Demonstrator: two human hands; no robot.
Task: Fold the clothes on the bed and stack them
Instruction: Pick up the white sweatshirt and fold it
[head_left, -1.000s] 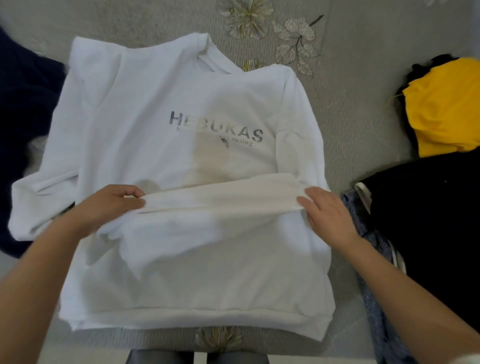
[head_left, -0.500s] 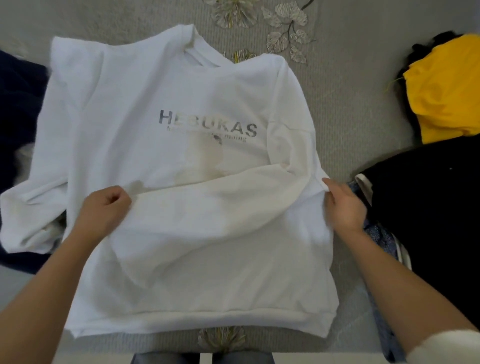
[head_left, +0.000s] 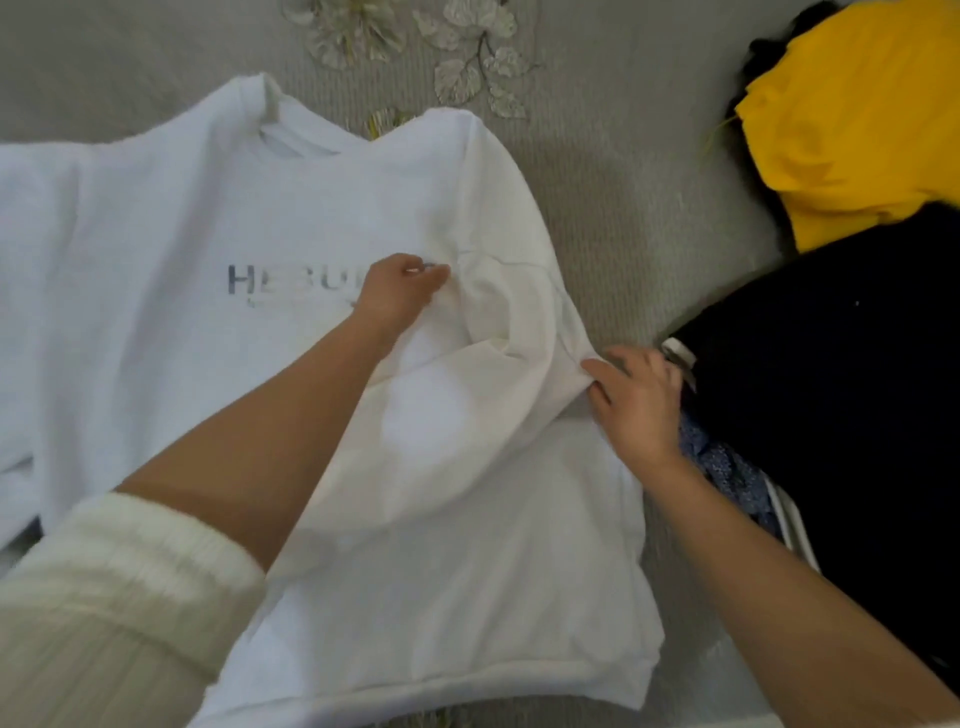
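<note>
The white sweatshirt (head_left: 182, 208) lies front-up on the grey bed (head_left: 623, 156), covering the centre and the 9 o'clock side. The left hand (head_left: 400, 293) is at the chest lettering (head_left: 260, 280), fingers curled together and pinching the fabric. The right hand (head_left: 636, 400), at 3 o'clock, grips the folded-in sleeve (head_left: 519, 322) at the garment's edge, fingers clamped on it. A yellow garment (head_left: 841, 130) lies at 1 o'clock and a black garment (head_left: 831, 389) at 4 o'clock.
</note>
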